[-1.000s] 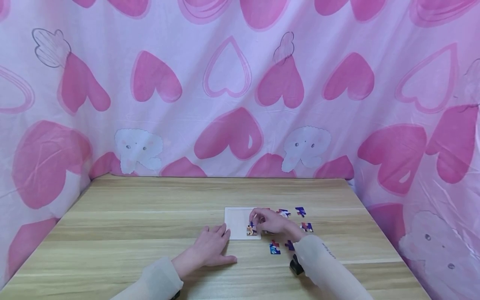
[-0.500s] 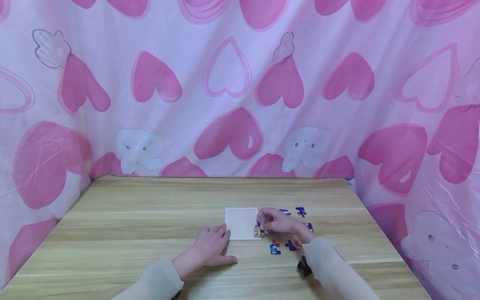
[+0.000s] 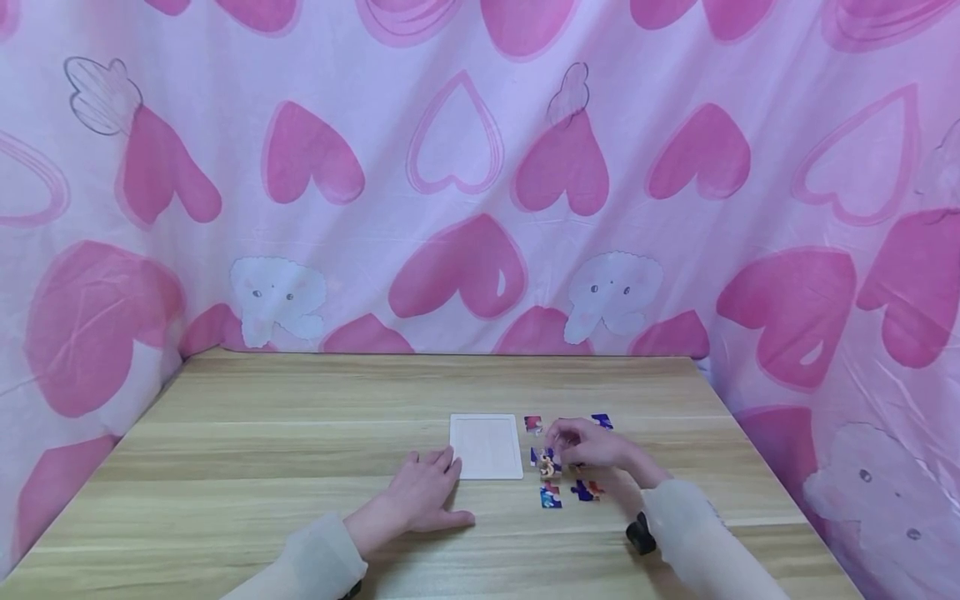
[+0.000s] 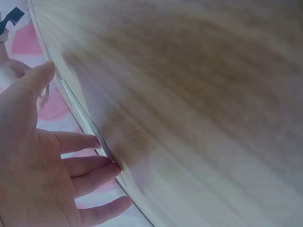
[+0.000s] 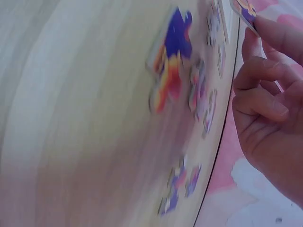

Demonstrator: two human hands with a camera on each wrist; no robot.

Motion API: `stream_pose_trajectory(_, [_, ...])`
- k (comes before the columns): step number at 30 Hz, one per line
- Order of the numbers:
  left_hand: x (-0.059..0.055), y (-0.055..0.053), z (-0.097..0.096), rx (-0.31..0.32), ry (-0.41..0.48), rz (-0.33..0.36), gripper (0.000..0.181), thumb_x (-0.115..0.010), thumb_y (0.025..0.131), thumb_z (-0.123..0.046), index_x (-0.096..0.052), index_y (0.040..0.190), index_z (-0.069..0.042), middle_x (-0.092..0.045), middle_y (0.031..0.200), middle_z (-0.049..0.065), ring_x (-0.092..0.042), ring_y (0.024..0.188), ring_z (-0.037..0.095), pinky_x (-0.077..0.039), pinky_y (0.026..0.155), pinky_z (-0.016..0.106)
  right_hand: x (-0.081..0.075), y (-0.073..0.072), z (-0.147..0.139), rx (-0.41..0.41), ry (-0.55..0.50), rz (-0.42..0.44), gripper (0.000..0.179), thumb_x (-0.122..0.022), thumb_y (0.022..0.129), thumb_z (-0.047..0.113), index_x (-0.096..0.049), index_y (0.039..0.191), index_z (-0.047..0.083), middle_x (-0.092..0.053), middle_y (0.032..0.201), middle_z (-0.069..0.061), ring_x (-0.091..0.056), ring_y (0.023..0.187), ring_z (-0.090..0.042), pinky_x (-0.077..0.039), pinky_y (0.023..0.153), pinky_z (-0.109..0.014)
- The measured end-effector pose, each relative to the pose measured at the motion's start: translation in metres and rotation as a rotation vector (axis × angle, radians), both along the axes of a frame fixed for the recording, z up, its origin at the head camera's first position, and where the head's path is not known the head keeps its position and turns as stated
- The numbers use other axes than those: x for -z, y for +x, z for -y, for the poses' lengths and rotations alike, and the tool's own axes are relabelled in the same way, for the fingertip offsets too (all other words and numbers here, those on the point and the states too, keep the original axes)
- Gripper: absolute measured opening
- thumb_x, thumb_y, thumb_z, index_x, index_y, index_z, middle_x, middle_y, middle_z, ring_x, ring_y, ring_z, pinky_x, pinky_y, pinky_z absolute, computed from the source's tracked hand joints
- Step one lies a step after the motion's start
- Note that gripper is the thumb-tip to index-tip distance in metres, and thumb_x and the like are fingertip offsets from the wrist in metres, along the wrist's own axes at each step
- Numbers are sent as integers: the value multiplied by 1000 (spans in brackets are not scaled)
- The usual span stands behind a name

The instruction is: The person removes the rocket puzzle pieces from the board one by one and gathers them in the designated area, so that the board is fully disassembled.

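My right hand point(image 3: 592, 443) pinches a jigsaw puzzle piece point(image 3: 548, 463) between thumb and fingers, raised above the table; the right wrist view has this piece point(image 5: 245, 10) at its top edge. Left of it lies a square pale puzzle tray point(image 3: 486, 448) with a raised rim and no pieces inside. My left hand point(image 3: 420, 493) rests with spread, straight fingers, the fingertips point(image 4: 111, 168) touching the tray's near-left edge. Around and under the right hand lie loose pieces, among them a red one point(image 3: 533, 425), a blue-and-red one point(image 3: 551, 497) and a purple-and-orange one point(image 3: 587, 490). The hand hides some others.
Beyond the right hand lies another purple piece point(image 3: 602, 422). The wooden table point(image 3: 300, 417) runs back to a pink curtain point(image 3: 450, 200) printed with hearts, which also hangs along both sides.
My right hand has carried the pinched piece rightward, from over the tray's right side to above the loose pieces. The red piece has come into view. My left hand has stayed still.
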State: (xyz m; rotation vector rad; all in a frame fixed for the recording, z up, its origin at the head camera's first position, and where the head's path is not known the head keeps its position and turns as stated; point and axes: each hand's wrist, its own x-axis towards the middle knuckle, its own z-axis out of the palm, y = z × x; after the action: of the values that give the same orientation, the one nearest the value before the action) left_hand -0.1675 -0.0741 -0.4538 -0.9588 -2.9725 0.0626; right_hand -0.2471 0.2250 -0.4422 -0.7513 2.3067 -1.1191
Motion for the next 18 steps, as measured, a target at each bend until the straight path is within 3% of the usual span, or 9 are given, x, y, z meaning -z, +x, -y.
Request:
stream_pose_trajectory(10, [2,-1,0,5,9,-12,83,-44,73,-69,-50,123,-3,-45,126,18,-44,113,28,-37,84,52,-9,3,-35,-50,25,65,18,-56,79,-3,-56,97,1,-52,83,-8,-47,76,-20,-40,67,-31])
stream_pose_trajectory(18, [3,-1,0,-1,5,-6,83,-44,73,-70,-49,123,-3,-45,126,17,-43,113,27,-36,84,52,-9,5,-65,-107,-11,152,24,-54,73,-8,-54,96,-7,-55,83,-10,-50,74,-19,-44,65,-29])
